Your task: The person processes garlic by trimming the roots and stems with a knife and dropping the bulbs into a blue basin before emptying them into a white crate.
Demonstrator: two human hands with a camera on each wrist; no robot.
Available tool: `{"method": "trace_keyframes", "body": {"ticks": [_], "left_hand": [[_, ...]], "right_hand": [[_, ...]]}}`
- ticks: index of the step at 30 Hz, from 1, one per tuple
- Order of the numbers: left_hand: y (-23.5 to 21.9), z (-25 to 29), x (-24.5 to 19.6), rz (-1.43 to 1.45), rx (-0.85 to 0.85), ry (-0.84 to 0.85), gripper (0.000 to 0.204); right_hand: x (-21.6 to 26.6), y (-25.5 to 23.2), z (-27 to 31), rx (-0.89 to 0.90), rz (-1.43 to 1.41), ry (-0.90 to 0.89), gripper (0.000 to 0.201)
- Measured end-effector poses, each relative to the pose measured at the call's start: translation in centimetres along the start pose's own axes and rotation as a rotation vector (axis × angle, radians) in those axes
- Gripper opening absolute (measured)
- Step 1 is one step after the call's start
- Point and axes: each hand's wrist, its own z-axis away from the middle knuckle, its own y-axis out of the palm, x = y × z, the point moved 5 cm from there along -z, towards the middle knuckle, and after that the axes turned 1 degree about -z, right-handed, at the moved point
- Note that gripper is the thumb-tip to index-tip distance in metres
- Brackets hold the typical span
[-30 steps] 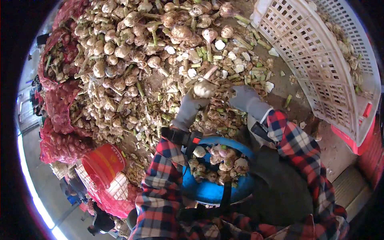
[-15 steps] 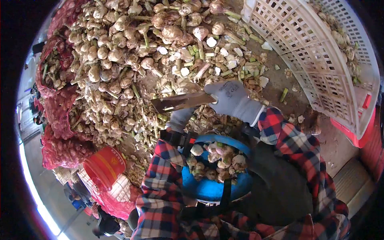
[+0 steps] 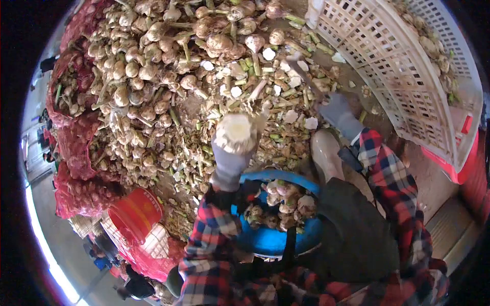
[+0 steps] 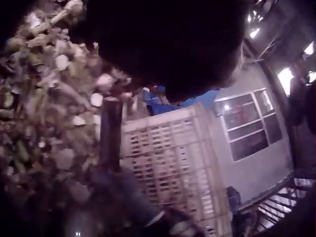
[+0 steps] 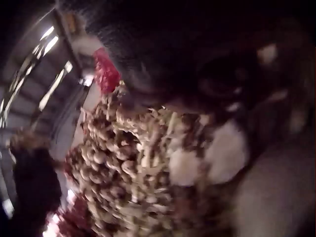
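My gloved left hand [image 3: 232,166] grips a garlic bulb [image 3: 236,133], its pale, flat cut face turned up toward the head camera. To the right, apart from the bulb, my gloved right hand [image 3: 338,113] holds a knife by its handle. The blade of that knife [image 3: 306,76] points up and away over the trimmings, blurred. A broad dark blade [image 4: 111,131] shows in the left wrist view. Just below my left hand, a blue tub [image 3: 255,239] between the legs contains several garlic bulbs [image 3: 286,199]. Dark shapes cover much of both wrist views.
A heap of garlic with stalks [image 3: 148,71] fills the far left. Cut stalks and peel [image 3: 275,122] litter the ground ahead. At right stands a white slatted crate [image 3: 377,66]. Red mesh sacks [image 3: 79,148] and a red bucket [image 3: 135,214] line the left. A pale boot [image 3: 325,153] is near the tub.
The knife crossed broadside over my left hand half a second ago; my right hand has since swung right with it. My left hand and bulb are now nearer the camera, cut face up.
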Motion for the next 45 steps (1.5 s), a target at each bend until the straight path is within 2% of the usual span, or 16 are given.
{"method": "trace_keyframes", "body": {"ticks": [4, 6, 8, 10, 12, 13, 15, 19, 21, 22, 29, 31, 39, 43, 44, 45], "left_hand": [[3.8, -3.0, -1.6, 0.318, 0.305, -0.247, 0.069], [2.9, -3.6, -2.4, 0.21, 0.143, -0.153, 0.06], [2.2, -3.1, 0.0, 0.324, -0.248, -0.277, 0.048], [6.1, 0.1, 1.1, 1.425, -0.063, -0.948, 0.035], [7.4, 0.5, -2.4, 2.024, 0.251, -1.087, 0.039], [7.8, 0.6, -2.2, 2.027, 0.263, -1.081, 0.039], [5.9, 0.4, -0.2, 0.464, 0.281, -0.395, 0.031], [4.3, 1.5, 1.5, 0.666, 0.43, -0.305, 0.03], [2.7, 2.5, -1.0, 1.233, 0.826, -0.657, 0.027], [1.5, 1.0, -3.6, 0.714, 1.127, -0.227, 0.026], [11.6, -12.3, -3.8, -0.012, 0.321, 0.33, 0.029], [16.3, -12.9, -2.9, -0.314, 0.409, 0.392, 0.035], [14.1, -9.5, 0.8, -0.371, 0.696, 0.047, 0.027], [10.7, -6.1, 5.7, -0.071, 0.62, -0.254, 0.047], [10.0, -4.8, 6.7, 0.227, 0.676, -0.593, 0.043], [9.0, -3.4, 6.8, 0.419, 0.63, -0.61, 0.038]], "right_hand": [[5.6, 2.4, 1.5, 0.216, -0.98, -0.332, 0.04], [7.7, 1.9, 4.2, 0.458, -1.435, -0.256, 0.032], [8.6, -0.2, 4.6, 0.367, -1.279, -0.322, 0.029], [8.6, -0.2, 4.6, 0.292, -0.959, -0.407, 0.027], [8.6, 1.0, 3.7, 0.21, -0.464, -0.49, 0.038], [9.2, 0.7, 4.4, 0.149, -0.204, -0.572, 0.041], [8.7, 1.0, 4.2, 0.137, -0.092, -0.492, 0.042], [4.8, 0.2, 2.0, 0.251, 0.455, -0.373, 0.042], [0.0, 0.5, 0.0, 0.121, 0.474, -0.188, 0.042], [-0.3, 0.0, 0.8, 0.127, 0.475, -0.174, 0.042], [-5.2, -2.0, 5.4, -0.269, 0.063, -0.046, 0.04], [-7.0, -3.2, 7.5, -0.439, -0.008, -0.044, 0.04], [-22.6, -7.4, 15.6, -0.539, 0.784, 0.252, 0.042], [-30.6, -6.6, 15.3, -0.544, -0.029, 0.146, 0.045], [-31.1, -6.4, 14.7, -0.511, -0.018, 0.123, 0.046], [-29.3, -6.2, 14.4, -0.504, 0.72, 0.015, 0.044]]}}
